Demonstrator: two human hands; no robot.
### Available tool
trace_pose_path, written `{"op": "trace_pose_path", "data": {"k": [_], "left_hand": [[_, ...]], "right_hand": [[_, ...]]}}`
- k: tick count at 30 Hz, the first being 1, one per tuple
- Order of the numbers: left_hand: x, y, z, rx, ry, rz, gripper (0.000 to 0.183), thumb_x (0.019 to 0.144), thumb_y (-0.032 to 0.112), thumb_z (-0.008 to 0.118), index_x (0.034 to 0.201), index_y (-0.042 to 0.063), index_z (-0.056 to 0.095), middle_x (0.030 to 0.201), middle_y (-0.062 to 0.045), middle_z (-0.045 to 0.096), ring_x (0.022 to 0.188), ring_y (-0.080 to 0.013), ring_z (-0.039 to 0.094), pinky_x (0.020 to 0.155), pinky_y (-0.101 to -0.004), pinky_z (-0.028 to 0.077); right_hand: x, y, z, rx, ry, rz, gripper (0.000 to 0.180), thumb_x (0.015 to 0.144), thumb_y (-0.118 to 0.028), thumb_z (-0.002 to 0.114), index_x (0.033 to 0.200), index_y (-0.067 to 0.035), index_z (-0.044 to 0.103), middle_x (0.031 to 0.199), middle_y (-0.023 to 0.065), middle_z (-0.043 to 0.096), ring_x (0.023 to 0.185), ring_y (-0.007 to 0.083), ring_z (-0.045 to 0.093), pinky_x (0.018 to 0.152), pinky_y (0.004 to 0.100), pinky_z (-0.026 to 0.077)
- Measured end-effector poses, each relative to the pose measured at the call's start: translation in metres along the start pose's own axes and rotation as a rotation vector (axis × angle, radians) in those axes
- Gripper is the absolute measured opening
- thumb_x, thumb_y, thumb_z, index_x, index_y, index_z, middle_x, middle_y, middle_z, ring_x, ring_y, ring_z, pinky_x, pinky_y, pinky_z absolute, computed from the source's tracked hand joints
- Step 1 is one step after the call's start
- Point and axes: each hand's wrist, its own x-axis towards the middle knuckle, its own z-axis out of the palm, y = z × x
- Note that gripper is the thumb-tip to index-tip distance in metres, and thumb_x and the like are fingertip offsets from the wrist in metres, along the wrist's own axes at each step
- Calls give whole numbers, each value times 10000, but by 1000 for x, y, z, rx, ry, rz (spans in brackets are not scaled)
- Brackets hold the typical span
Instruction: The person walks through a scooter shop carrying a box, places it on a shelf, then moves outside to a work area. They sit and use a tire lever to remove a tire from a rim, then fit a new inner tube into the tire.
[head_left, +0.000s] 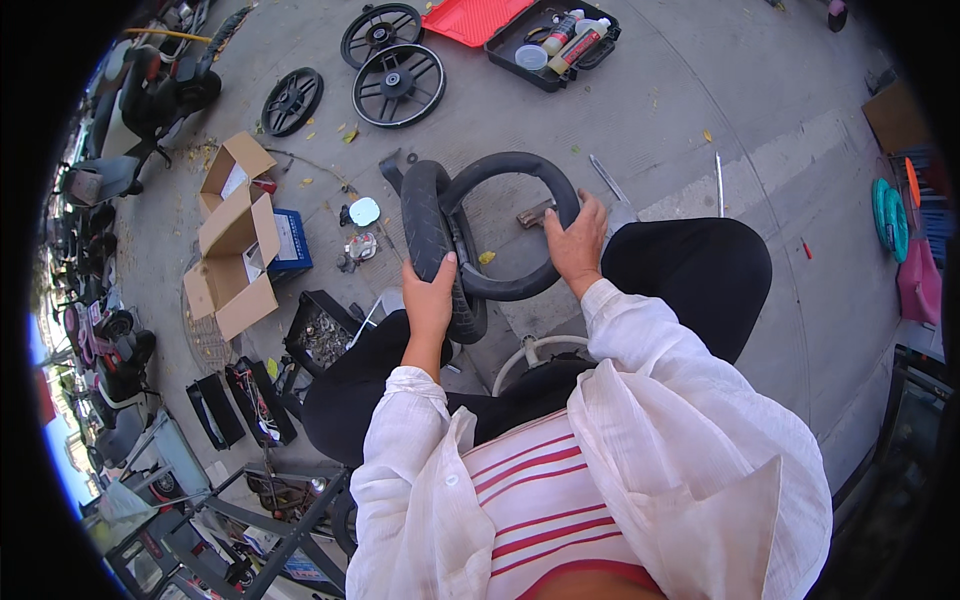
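Note:
My left hand (430, 300) grips a small black scooter tyre (425, 217) with worn tread, held on edge between my knees. In my right hand (576, 244) is the right side of a black inner tube (517, 288), which forms a loop. The tube's left part meets the open inner side of the tyre; how much of it sits inside is hidden. On the ground behind the loop lies a rusty brown block-like piece (534, 216), partly covered by my right fingers. A yellow leaf (487, 257) shows through the loop.
Black spoked wheels (397, 84) lie ahead, near an open toolbox (517, 66) with bottles. Metal bars (608, 178) rest to the right. At left are open cardboard boxes (232, 259), a tray of small hardware (324, 330), and black bins (259, 401). Parked scooters (161, 94) stand farther left.

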Motion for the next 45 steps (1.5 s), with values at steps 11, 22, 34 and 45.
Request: {"op": "trace_pose_path", "data": {"k": [11, 22, 34, 45], "left_hand": [[4, -21, -19, -230, 8, -18, 375, 836, 245, 708, 1072, -17, 581, 918, -53, 618, 806, -131, 560, 760, -273, 446], [7, -30, -39, -51, 73, 20, 610, 771, 393, 744, 1151, -50, 566, 1032, -188, 659, 942, -265, 628, 853, -349, 471], [-3, -32, -44, -189, 168, 7, 597, 774, 371, 749, 1131, -74, 570, 1030, -186, 663, 932, -255, 644, 834, -347, 488], [-12, -35, -37, -134, 175, 56, 600, 786, 392, 739, 1143, -58, 567, 993, -188, 669, 900, -263, 655, 817, -358, 498]], "right_hand": [[13, 41, 10, 5, -282, 663, 879, 772, -367, 737, 1368, 114, 305, 1347, 310, 411, 1259, 374, 436, 1038, 398, 367], [-5, 82, 35, 846, -590, 878, 459, 822, -475, 681, 1099, -119, 592, 984, 30, 595, 1017, 196, 522, 890, 471, 338], [-14, -30, 4, 1007, -1153, 414, 399, 878, -289, 665, 1154, -39, 522, 975, 76, 616, 950, 204, 606, 852, 360, 495], [-26, -66, -18, 478, -1183, 73, 437, 832, -238, 713, 1137, 41, 574, 1051, 112, 646, 972, 193, 597, 892, 324, 451]]}}
